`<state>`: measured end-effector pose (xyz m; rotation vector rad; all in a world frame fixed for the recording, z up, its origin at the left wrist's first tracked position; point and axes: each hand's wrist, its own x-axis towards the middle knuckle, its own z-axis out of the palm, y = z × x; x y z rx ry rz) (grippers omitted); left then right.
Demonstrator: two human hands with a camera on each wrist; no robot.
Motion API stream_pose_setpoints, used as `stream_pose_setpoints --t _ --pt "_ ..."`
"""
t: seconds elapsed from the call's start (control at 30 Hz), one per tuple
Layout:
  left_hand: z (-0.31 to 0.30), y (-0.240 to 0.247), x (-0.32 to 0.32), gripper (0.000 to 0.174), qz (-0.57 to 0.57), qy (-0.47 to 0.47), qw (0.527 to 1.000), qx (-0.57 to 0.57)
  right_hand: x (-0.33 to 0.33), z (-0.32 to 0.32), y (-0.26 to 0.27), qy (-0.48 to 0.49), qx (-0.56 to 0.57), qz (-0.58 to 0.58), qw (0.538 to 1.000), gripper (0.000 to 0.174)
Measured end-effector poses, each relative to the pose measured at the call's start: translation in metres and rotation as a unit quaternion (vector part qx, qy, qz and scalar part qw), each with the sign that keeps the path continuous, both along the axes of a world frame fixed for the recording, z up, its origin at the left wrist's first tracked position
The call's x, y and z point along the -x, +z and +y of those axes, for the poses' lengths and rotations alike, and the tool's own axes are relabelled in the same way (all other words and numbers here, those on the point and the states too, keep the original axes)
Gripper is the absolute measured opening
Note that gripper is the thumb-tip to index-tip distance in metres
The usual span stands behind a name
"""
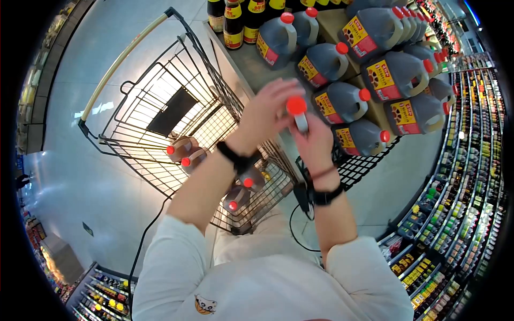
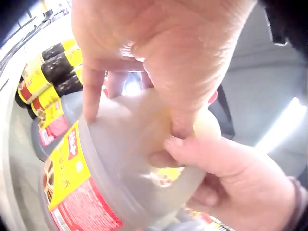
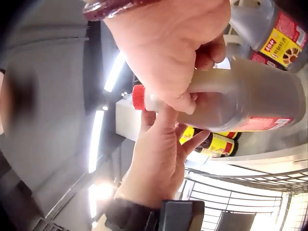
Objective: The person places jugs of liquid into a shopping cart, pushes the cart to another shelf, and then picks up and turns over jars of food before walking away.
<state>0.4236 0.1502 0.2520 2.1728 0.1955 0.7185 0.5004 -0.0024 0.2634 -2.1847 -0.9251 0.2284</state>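
shelves: long curved racks of small goods [image 1: 466, 160], head view, 2 to 5 o'clock.
cart: wire cart [image 1: 176, 107], handle bar toward 10 o'clock, head view.
stack: jugs [image 1: 383, 77] with red caps and yellow-and-red labels, tilted or upright, head view, about 12 to 3 o'clock; some rest against cardboard [image 1: 332, 21].
crate: black crate [image 1: 369, 163], open mesh, 3 o'clock, below the stack's near edge.
held jug: grey-brown jug [image 2: 130, 144], between the two hands, head view about 1 o'clock, beside the stack and near the cart's side. right wrist view: tilted well over, neck to 9 o'clock, base to 3 o'clock. much of it hidden by the hands from above.
cart load: four bottles [image 1: 251, 179] with red caps showing, a pair at 9 o'clock, a pair nearer 8.
dark bottles: dark bottles [image 1: 233, 24], yellow labels, 12 o'clock, edge of the display.
left hand: left hand [image 1: 265, 112] clamped about the jug's shoulder and neck, fingers spread over the shoulder, thumb by the neck.
right hand: right hand [image 1: 316, 142] clamped on the jug's handle, fingers curled through, thumb over.
bands: black band [image 1: 234, 158] on left wrist; reddish band [image 1: 324, 172] on right.
cap: red cap [image 1: 296, 105] on held jug, 1 o'clock.
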Motion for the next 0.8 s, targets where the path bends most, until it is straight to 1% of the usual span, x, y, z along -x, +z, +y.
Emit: stream_pose_setpoints --t 0.07,0.1,0.17,0.2,0.23,0.27,0.3,0.33,0.37,0.4,0.43,0.47,0.5,0.53,0.57,0.63,0.67,0.7,0.73,0.77,0.8 --pt "-0.028 0.027 0.033 0.060 -0.027 -0.001 0.999 0.033 0.023 -0.027 0.027 0.069 -0.049 -0.076 0.994 0.021" --pt "-0.040 0.035 0.050 0.059 -0.026 0.004 0.998 0.048 0.032 -0.035 0.038 0.071 -0.039 -0.079 0.994 0.021" --pt "-0.062 0.036 0.079 0.059 -0.023 0.013 0.996 0.085 0.050 -0.051 0.053 0.149 -0.019 -0.062 0.987 0.025" --pt "-0.069 0.034 0.091 0.058 -0.012 0.027 0.989 0.145 0.057 -0.055 0.053 0.152 -0.007 -0.060 0.987 0.025" --pt "-0.071 0.033 0.099 0.057 -0.003 0.041 0.979 0.199 0.061 -0.054 0.050 0.167 0.003 -0.034 0.985 0.027" --pt "-0.070 0.028 0.106 0.057 -0.004 0.047 0.978 0.204 0.066 -0.052 0.043 0.184 0.009 -0.006 0.983 0.030" --pt "-0.068 0.021 0.114 0.056 0.010 0.059 0.983 0.172 0.072 -0.049 0.030 0.180 -0.006 0.005 0.984 0.031" --pt "-0.066 0.012 0.124 0.055 0.029 0.073 0.986 0.144 0.080 -0.044 0.015 0.189 0.003 0.016 0.982 0.031" --pt "-0.061 0.000 0.130 0.054 0.042 0.070 0.989 0.124 0.088 -0.039 -0.002 0.161 -0.010 0.011 0.987 0.029" --pt "-0.054 -0.011 0.135 0.052 0.029 0.070 0.990 0.122 0.098 -0.037 -0.018 0.135 -0.015 0.014 0.991 0.027" --pt "-0.051 -0.027 0.143 0.051 0.044 0.088 0.988 0.120 0.104 -0.032 -0.035 0.124 0.015 0.056 0.991 0.025" --pt "-0.042 -0.044 0.148 0.050 0.052 0.098 0.990 0.085 0.110 -0.028 -0.055 0.110 0.050 0.099 0.988 0.024" --pt "-0.036 -0.051 0.154 0.048 0.062 0.123 0.986 0.097 0.116 -0.020 -0.074 0.089 0.025 0.168 0.982 0.023" --pt "-0.022 -0.061 0.159 0.045 0.105 0.081 0.984 0.117 0.124 -0.009 -0.092 0.060 -0.014 0.227 0.972 0.023" --pt "-0.014 -0.077 0.163 0.043 0.113 0.076 0.987 0.089 0.134 -0.007 -0.108 0.063 -0.017 0.244 0.968 0.023" --pt "-0.003 -0.109 0.177 0.044 0.148 0.084 0.982 0.084 0.143 0.004 -0.144 0.077 0.061 0.223 0.970 0.024" --pt "0.001 -0.126 0.181 0.045 0.176 0.085 0.976 0.093 0.145 0.011 -0.166 0.079 0.059 0.225 0.969 0.024" --pt "0.003 -0.139 0.186 0.044 0.184 0.087 0.977 0.061 0.153 0.018 -0.177 0.099 0.047 0.243 0.964 0.025" --pt "0.002 -0.152 0.192 0.044 0.190 0.085 0.976 0.067 0.159 0.017 -0.187 0.117 0.037 0.262 0.957 0.026" --pt "0.000 -0.164 0.198 0.044 0.218 0.087 0.971 0.046 0.159 0.015 -0.194 0.130 0.119 0.239 0.955 0.032" --pt "0.001 -0.174 0.202 0.043 0.245 0.088 0.965 0.022 0.162 0.016 -0.209 0.128 0.123 0.244 0.953 0.032"
